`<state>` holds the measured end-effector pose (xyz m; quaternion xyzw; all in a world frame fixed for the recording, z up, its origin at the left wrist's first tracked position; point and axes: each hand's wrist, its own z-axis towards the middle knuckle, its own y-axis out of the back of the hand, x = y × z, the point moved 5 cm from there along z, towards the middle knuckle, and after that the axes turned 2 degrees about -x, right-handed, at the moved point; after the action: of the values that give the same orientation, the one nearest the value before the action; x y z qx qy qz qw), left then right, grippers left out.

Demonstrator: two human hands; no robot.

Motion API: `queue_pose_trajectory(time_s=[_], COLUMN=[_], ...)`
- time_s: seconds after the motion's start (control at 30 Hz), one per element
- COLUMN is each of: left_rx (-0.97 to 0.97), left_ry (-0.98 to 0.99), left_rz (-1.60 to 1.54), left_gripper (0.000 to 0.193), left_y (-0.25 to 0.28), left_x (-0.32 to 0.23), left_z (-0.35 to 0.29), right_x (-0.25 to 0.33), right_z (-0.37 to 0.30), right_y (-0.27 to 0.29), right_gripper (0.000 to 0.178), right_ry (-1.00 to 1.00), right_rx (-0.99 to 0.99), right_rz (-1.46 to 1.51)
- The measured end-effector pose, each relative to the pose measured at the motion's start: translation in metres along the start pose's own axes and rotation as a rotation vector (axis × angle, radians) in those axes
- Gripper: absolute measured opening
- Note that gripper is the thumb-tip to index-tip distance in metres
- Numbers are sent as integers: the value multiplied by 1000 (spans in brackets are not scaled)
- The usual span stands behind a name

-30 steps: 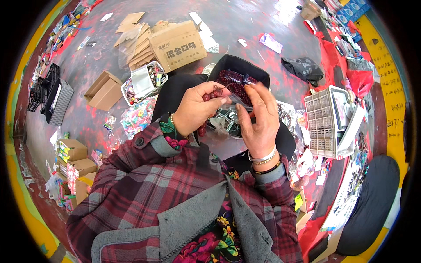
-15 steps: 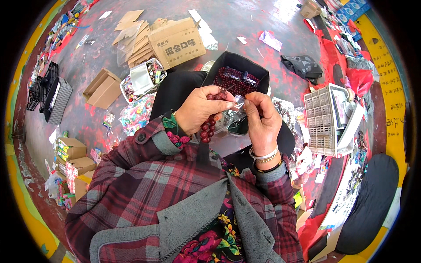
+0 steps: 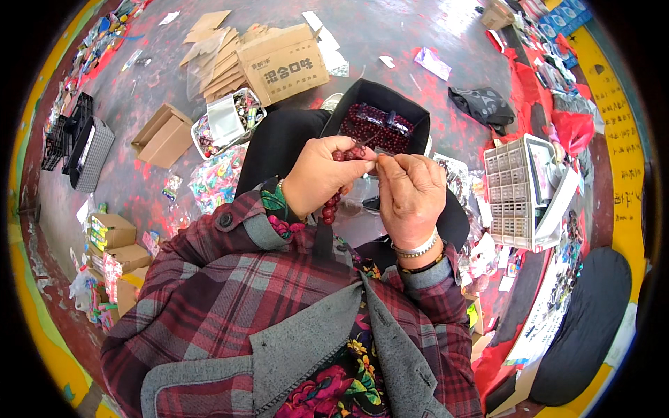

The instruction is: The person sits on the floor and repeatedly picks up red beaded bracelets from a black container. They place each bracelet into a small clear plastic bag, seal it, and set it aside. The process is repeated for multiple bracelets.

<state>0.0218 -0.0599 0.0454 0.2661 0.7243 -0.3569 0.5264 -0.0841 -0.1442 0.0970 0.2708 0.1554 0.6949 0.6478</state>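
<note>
A string of round dark red beads (image 3: 330, 209) hangs from my left hand (image 3: 313, 174), its thumb and fingers closed on the upper beads. My right hand (image 3: 411, 191) is pinched shut beside the left fingertips, the two hands nearly touching. A sliver of clear plastic bag (image 3: 380, 150) shows at the right fingertips; most of the bag is hidden or hard to see. Just beyond the hands stands an open black box (image 3: 376, 92) between my legs. Many dark red beads (image 3: 376, 127) lie in it, with some clear wrapping on top.
To the left are a white tub (image 3: 225, 125) of small goods, an open cardboard box (image 3: 164, 136) and colourful plastic packets (image 3: 217, 177). A larger carton (image 3: 282, 66) stands behind. At right are a white plastic basket (image 3: 507, 191), a black bag (image 3: 481, 108) and a black cushion-like shape (image 3: 589, 327).
My right hand has moved left and turned, bringing its fingertips to the left hand. The clear bag, stretched between the hands before, is now mostly out of sight. The beads stay in my left hand.
</note>
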Motion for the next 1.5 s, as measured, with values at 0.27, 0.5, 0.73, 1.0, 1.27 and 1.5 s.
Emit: queue_pose_trajectory(time_s=[0.27, 0.5, 0.73, 1.0, 1.27, 1.5], left_rx=[-60, -8, 48, 28, -97, -215], left_ry=[-336, -276, -212, -10, 32, -8], left_rz=[414, 399, 264, 32, -143, -182], left_gripper=[11, 11, 10, 8, 7, 7], left_y=[-4, -4, -6, 3, 18, 52], left_x=[-3, -2, -6, -1, 4, -1], left_z=[-2, -3, -2, 3, 10, 15], right_x=[7, -4, -25, -62, -120, -162], right_z=[7, 5, -5, -28, -66, -91], right_y=[-1, -1, -6, -11, -20, -25], right_gripper=[14, 13, 12, 7, 6, 10], right_ry=[39, -51, -395, -1028, -1352, -1467], right_rx=[80, 35, 22, -117, -431, -515], right_rz=[-42, 104, 383, 989, 1333, 1306])
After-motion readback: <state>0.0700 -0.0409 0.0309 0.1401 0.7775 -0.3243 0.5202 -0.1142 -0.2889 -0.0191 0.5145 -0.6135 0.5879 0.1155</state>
